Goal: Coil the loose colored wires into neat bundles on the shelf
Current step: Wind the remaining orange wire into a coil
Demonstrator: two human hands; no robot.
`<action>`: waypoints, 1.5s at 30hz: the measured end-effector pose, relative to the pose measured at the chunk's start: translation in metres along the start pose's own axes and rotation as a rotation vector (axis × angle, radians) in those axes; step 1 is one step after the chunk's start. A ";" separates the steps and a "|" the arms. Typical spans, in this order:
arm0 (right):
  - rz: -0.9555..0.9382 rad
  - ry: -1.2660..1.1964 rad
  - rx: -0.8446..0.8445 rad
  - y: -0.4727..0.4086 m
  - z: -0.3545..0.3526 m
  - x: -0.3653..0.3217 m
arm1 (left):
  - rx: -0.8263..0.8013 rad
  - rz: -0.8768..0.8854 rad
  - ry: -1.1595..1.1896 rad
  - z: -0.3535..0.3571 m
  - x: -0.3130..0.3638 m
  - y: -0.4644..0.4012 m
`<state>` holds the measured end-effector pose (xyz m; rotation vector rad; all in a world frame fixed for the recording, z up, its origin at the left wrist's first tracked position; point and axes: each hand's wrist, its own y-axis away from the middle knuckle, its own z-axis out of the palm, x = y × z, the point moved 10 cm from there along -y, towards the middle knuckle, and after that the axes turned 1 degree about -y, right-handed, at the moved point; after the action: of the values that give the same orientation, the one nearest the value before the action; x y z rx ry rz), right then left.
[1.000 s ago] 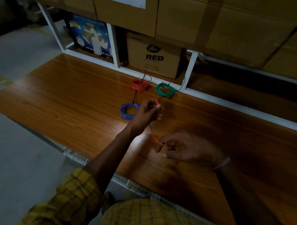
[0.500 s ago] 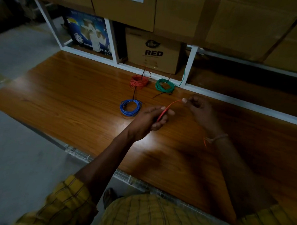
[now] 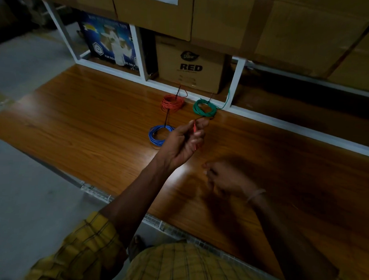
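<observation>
My left hand is raised over the wooden shelf board and grips a thin loose red wire between its fingers. My right hand is lower and nearer to me, blurred and in shadow, fingers curled; I cannot tell whether the wire runs into it. Three coiled bundles lie on the board: a blue coil just left of my left hand, a red coil behind it, and a green coil to the red coil's right.
A white shelf frame stands behind the coils. In it are a brown carton marked RED and a blue printed box. Large cartons sit above. Grey floor lies to the left.
My right hand has dropped from beside the green coil back toward me. My left hand has lifted slightly toward the coils, still holding the red wire.
</observation>
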<state>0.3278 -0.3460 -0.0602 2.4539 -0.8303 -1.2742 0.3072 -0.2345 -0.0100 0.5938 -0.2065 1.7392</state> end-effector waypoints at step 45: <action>0.002 -0.080 -0.140 0.022 0.015 -0.003 | 0.023 0.149 -0.095 -0.005 0.024 -0.032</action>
<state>0.3058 -0.3619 -0.0571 2.3066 -0.7360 -1.3882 0.3332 -0.2037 -0.0082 0.6934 -0.3039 1.8610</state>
